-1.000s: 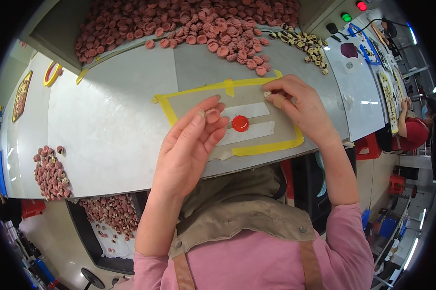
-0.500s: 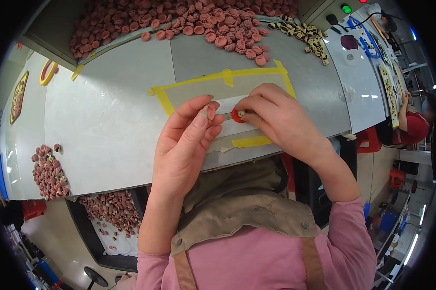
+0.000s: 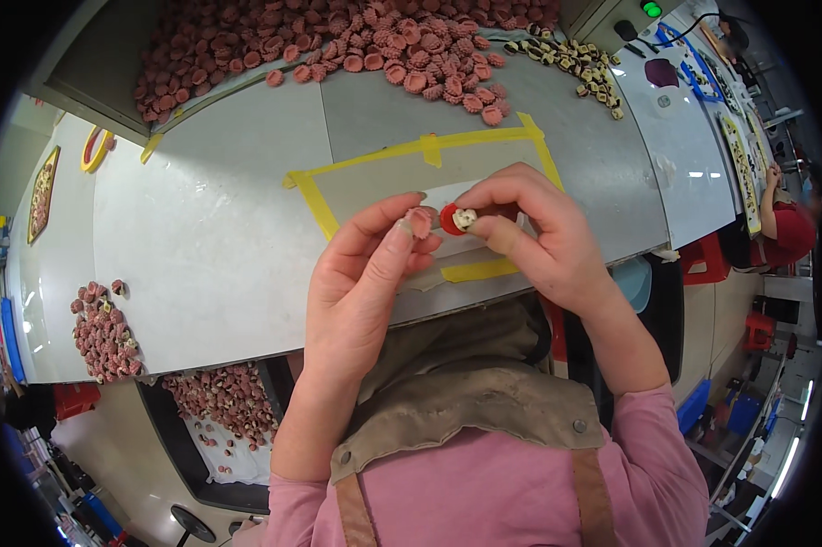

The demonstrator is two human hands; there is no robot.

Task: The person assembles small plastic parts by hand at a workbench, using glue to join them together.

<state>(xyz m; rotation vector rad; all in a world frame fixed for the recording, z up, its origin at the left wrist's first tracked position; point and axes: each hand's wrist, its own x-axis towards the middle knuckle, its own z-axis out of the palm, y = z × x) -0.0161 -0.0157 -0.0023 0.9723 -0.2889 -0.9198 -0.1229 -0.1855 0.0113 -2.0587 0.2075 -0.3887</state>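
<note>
Between the thumb and fingers of my left hand [image 3: 361,278] is a small pink, ridged, cup-shaped piece [image 3: 420,221]. My right hand [image 3: 552,246] pinches a small cream-coloured piece with dark marks [image 3: 465,219] between thumb and forefinger. Right beside that piece, on the side facing my left hand, is a round red thing [image 3: 448,219]; I cannot tell whether it is fixed to the table or what it is. The two hands face each other close together, over a white strip [image 3: 444,194] inside a yellow tape outline [image 3: 374,162].
A large heap of pink ridged pieces [image 3: 411,50] lies across the far side, with cream-and-black pieces [image 3: 570,62] to its right. Another pile [image 3: 105,337] sits at the table's left edge. Below it stands a black tray [image 3: 192,479] of pieces. Another person [image 3: 785,228] works far right.
My left hand has brought the pink piece rightward, nearer the red thing. My right hand's fingers have shifted, so the cream piece shows more fully. The whole view has moved slightly.
</note>
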